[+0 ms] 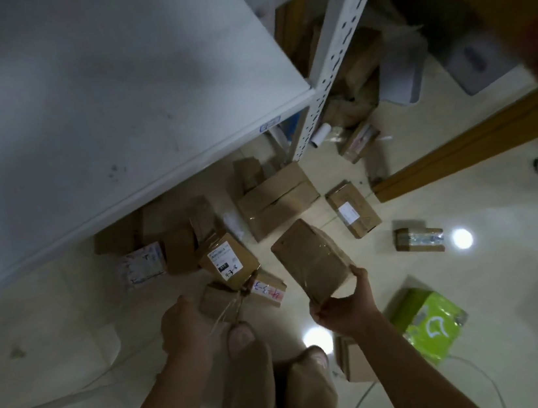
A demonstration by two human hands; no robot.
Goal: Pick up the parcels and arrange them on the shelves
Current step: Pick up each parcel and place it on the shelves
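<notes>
Cardboard parcels (277, 199) and a green packet (428, 323) crowd the floor (508, 261) below the shelf (92, 90).

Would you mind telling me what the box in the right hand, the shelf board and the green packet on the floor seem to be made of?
The box in the right hand: brown cardboard, matte, bound with glossy clear tape that glints. The shelf board: probably white painted metal, smooth and scuffed. The green packet: likely soft plastic film, crinkled and shiny.
</notes>
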